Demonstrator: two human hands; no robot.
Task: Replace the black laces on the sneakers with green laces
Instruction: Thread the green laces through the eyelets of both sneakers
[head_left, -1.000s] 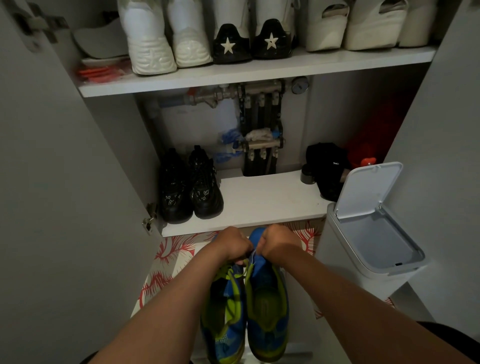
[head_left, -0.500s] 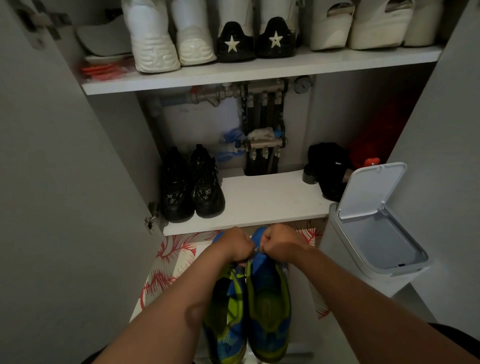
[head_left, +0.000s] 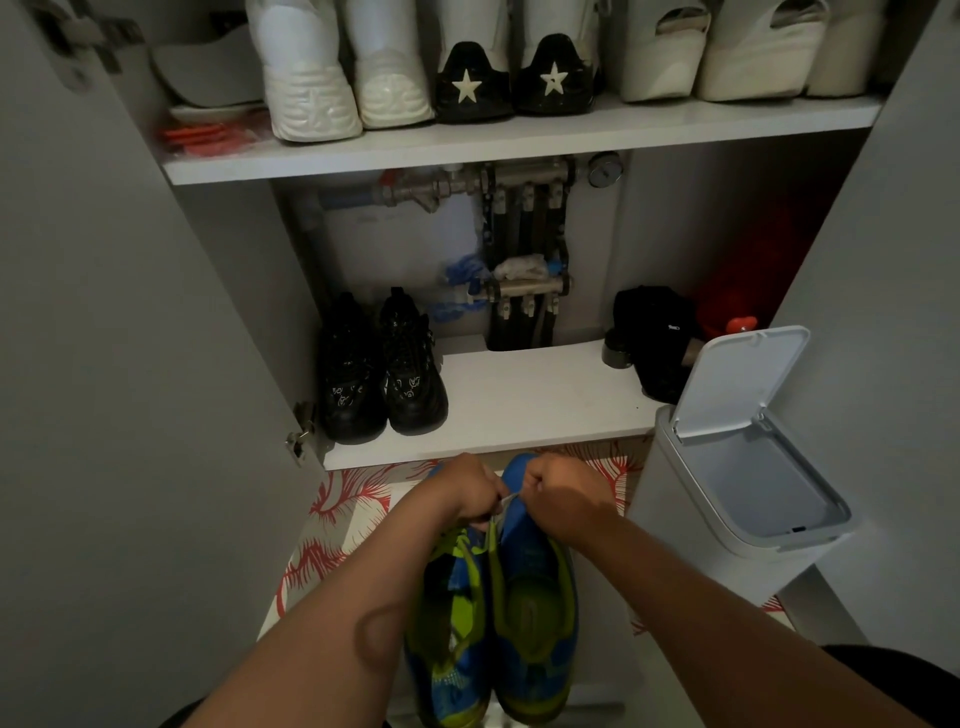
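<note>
Now left hand (head_left: 462, 493) and right hand (head_left: 566, 493) curl tight, side by side, gripping the blue-and-green sneakers (head_left: 530, 613) by their upper ends at lower centre, below the shelf (head_left: 545, 405).

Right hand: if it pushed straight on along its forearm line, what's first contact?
Likely the left hand, close beside the right hand above the sneakers both grip. Depth unclear; past it, the lower shelf edge.

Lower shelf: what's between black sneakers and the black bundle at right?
Head view: from the black sneakers rightward, bare white shelf, then a small dark cylinder beside the black bundle.
</note>
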